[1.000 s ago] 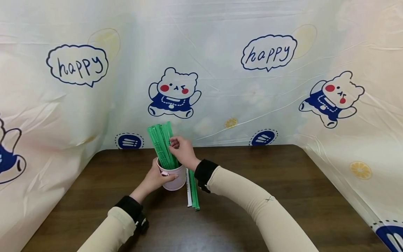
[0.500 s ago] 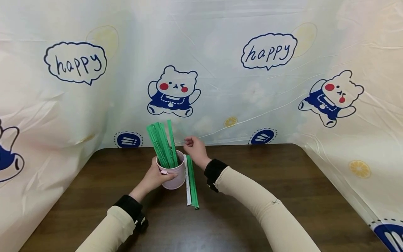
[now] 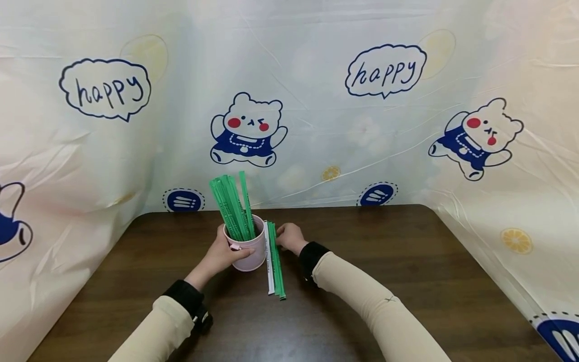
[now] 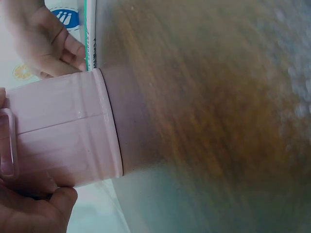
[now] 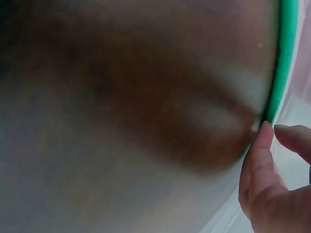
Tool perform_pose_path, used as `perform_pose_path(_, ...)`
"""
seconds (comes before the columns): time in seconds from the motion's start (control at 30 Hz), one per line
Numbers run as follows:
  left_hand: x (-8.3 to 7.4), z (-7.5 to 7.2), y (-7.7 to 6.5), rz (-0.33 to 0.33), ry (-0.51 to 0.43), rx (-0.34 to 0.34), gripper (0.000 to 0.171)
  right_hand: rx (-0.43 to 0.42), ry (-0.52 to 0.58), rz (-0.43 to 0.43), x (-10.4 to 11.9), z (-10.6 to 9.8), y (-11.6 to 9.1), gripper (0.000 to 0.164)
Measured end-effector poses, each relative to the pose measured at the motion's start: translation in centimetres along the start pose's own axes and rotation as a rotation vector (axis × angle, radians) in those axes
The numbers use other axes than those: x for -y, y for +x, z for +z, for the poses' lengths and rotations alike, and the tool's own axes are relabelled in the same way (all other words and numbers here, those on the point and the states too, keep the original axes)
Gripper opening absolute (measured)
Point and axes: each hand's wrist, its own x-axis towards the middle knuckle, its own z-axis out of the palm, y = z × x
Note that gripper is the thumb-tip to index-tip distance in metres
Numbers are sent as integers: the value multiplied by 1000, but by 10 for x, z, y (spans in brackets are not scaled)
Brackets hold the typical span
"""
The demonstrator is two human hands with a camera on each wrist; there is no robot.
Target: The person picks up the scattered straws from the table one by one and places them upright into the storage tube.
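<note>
My left hand [image 3: 226,254] grips a pink bucket [image 4: 58,126] from its left side, with the thumb across the front. A bunch of long green wrapped straws [image 3: 230,208] stands in the bucket, leaning left, and a single one leans slightly apart on the right. Close to the bucket's right side, a few green straws [image 3: 277,266] and a white one [image 3: 270,261] lie on the table. My right hand [image 3: 291,237] is at the far end of these. In the right wrist view its index fingertip meets the edge of a green straw [image 5: 284,58], the thumb tip a small gap away.
The dark brown wooden table [image 3: 371,281] ends at a back edge just beyond the bucket. A pale printed curtain [image 3: 316,125] with bears and lettering hangs behind it and at both sides.
My right hand has let go of a green straw in the bucket, drawn back to the right and come down beside the straws on the table. The left hand has kept its grip.
</note>
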Motion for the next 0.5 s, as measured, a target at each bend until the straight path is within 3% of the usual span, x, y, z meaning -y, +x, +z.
perform_pose_path(0.17, 0, 0, 1, -7, -4, 10, 102, -42, -82, -40, 0, 3, 1, 27)
perform_pose_path(0.23, -1, -1, 0, -12, -6, 11, 102, -47, -125, -60, 1, 4, 1, 5)
perform_pose_path(0.27, -2, -1, 0, -14, -5, 12, 102, -48, -148, -68, 1, 4, 1, 8)
perform_pose_path(0.4, -2, -1, 0, -17, -1, 14, 103, -31, -206, -74, 0, 2, 1, 51)
perform_pose_path(0.5, -2, -1, 0, -20, 3, 11, 103, -23, -204, -57, -2, -2, 0, 59)
